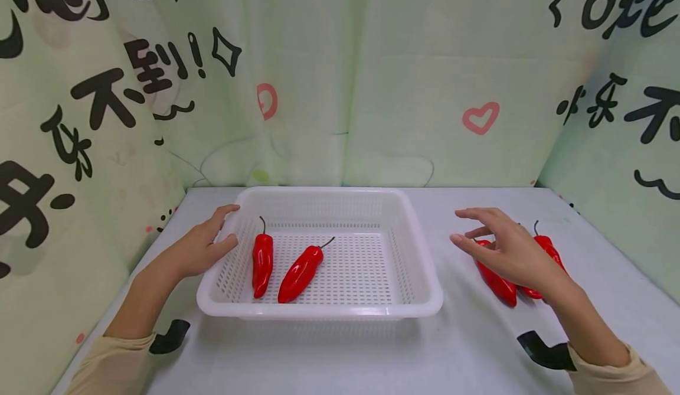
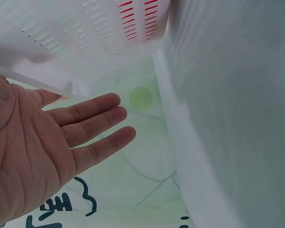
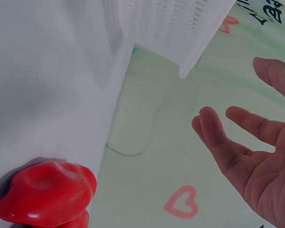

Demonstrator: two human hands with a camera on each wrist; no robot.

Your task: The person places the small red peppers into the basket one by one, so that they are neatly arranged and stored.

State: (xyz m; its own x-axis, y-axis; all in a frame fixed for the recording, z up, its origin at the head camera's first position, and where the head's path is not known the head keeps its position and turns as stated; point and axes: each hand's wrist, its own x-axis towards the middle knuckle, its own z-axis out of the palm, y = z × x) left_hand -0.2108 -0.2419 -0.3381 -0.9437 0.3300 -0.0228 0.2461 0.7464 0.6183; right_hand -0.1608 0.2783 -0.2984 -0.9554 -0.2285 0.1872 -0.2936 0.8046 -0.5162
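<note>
A white perforated plastic basket point(image 1: 342, 311) stands mid-table with two glossy red chili peppers inside: a slim one point(image 1: 262, 264) on the left and a wider one point(image 1: 301, 274) lying aslant. At the basket's left rim is my left hand point(image 1: 199, 247), thumb and index finger at the edge. The left wrist view shows the other fingers point(image 2: 92, 121) extended outside the wall. My right hand point(image 1: 512, 250) hovers above more red peppers point(image 1: 499, 284) on the table, partly hiding them. In the right wrist view its fingers point(image 3: 218, 137) are spread, holding nothing, with a red pepper point(image 3: 50, 192) below.
The table point(image 1: 340, 359) has a pale covering. A light green curtain point(image 1: 414, 88) with dark lettering and pink hearts encloses the back and sides. A black strap end point(image 1: 170, 337) sticks out by the left wrist, and another strap point(image 1: 544, 351) by the right.
</note>
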